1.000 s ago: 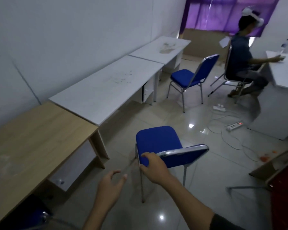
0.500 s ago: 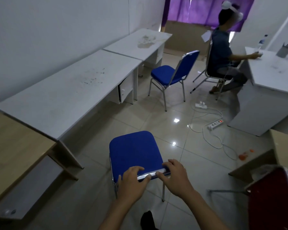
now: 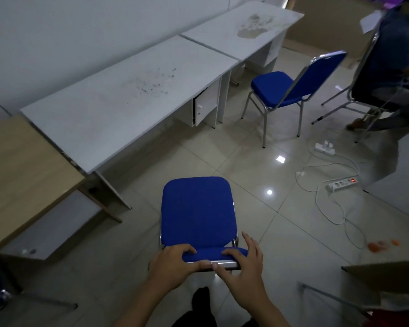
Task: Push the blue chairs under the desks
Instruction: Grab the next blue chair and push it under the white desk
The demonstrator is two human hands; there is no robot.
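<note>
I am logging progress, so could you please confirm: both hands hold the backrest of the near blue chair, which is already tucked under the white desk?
Not quite. The head view shows the left hand and right hand on the backrest of the near blue chair, but the chair stands out on the open floor, clear of the white desk, not tucked under it.

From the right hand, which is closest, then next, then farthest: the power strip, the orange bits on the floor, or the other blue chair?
From the right hand:
1. Orange bits, on the floor to its right.
2. Power strip, farther ahead on the right.
3. Other blue chair, far ahead by the white desks.
</note>
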